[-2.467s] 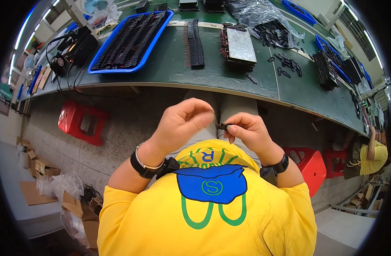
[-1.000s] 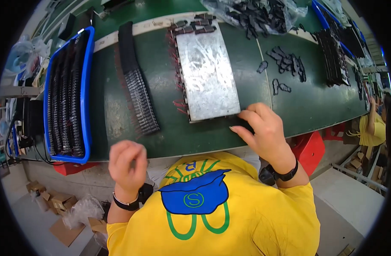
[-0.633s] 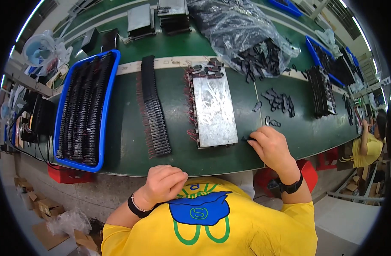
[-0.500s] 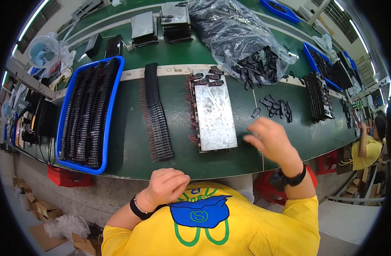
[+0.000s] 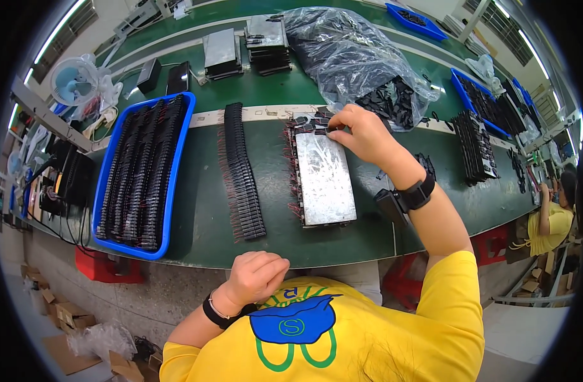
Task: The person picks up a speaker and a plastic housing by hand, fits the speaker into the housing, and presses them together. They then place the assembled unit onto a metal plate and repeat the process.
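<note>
At upper centre the right hand point(image 5: 363, 134) pinches a small black part point(image 5: 333, 129) over the metal plate point(image 5: 323, 178); the left hand point(image 5: 258, 277) rests curled at lower centre.

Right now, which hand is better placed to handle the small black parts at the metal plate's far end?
Right hand: it's already at the metal plate's far end. Left hand is fisted near the chest.

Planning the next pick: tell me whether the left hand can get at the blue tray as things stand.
Probably yes: the left hand is curled by the chest, apparently empty, and bare bench lies between it and the blue tray.
</note>
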Tool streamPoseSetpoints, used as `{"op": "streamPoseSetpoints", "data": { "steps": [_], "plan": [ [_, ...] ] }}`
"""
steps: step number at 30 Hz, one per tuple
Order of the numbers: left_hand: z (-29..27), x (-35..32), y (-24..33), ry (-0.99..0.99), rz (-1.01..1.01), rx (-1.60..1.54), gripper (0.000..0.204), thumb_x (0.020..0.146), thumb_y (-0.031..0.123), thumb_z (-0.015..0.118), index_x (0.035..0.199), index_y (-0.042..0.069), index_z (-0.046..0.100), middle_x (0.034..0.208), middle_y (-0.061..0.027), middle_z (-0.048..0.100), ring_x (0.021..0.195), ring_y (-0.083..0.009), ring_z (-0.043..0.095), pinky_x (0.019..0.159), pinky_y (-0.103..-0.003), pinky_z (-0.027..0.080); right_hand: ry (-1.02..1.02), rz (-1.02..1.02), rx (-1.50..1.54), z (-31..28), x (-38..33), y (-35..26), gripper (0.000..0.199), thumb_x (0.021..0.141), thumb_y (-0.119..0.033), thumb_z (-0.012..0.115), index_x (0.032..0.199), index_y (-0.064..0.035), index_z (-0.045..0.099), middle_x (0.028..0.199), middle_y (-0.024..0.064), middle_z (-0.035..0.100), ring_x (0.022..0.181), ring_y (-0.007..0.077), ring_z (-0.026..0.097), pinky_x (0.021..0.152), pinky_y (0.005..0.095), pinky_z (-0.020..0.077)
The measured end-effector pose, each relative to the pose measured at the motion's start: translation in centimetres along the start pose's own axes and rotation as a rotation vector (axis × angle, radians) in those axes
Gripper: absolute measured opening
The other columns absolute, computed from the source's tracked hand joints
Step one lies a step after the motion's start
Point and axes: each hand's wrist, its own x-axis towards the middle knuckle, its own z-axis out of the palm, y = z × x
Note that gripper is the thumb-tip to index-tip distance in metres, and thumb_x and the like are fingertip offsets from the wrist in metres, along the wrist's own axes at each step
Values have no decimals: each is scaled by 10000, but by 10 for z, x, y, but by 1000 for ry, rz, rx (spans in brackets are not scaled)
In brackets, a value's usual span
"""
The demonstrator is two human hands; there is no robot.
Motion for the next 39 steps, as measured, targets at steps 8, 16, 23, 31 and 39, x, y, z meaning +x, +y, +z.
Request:
{"op": "streamPoseSetpoints", "data": {
  "steps": [8, 16, 23, 31, 39],
  "plan": [
    [-14, 7, 0, -65, -309, -333, 162, 744, -8, 660, 903, 2, 632, 771, -100, 641, 640, -182, 628, 552, -271, 496, 24, -66, 122, -20, -56, -68, 205, 720, -51, 714, 897, -17, 617, 786, 99, 555, 694, 252, 562, 590, 322, 451],
    [8, 51, 14, 19, -902, -1158, 226, 869, 23, 608, 1089, -22, 586, 888, -71, 643, 734, -124, 641, 600, -220, 528, 159, -176, 124, 13, -111, -124, 302, 626, -13, 762, 886, -17, 609, 786, 107, 559, 653, 266, 545, 546, 335, 443],
    [17, 35, 16, 94, -910, -1039, 159, 872, -5, 587, 1029, -27, 594, 833, -84, 646, 671, -131, 643, 575, -227, 535, 182, -129, 188, 27, -125, -128, 325, 618, -7, 765, 903, -11, 609, 800, 125, 599, 671, 281, 594, 551, 338, 473],
    [15, 28, 22, 123, -990, -1117, 141, 863, 5, 609, 999, -27, 623, 847, -82, 656, 669, -119, 640, 576, -224, 534, 186, -140, 293, 38, -139, -126, 324, 622, -7, 765, 908, -2, 613, 796, 135, 641, 666, 290, 632, 561, 325, 506],
    [23, 27, 19, 77, -468, -362, 136, 770, 22, 705, 903, 16, 679, 879, -91, 655, 689, -169, 637, 591, -235, 510, 216, -141, 299, 43, -144, -122, 315, 619, 7, 758, 900, 0, 616, 787, 136, 644, 644, 283, 632, 547, 321, 504]
  ]
}}
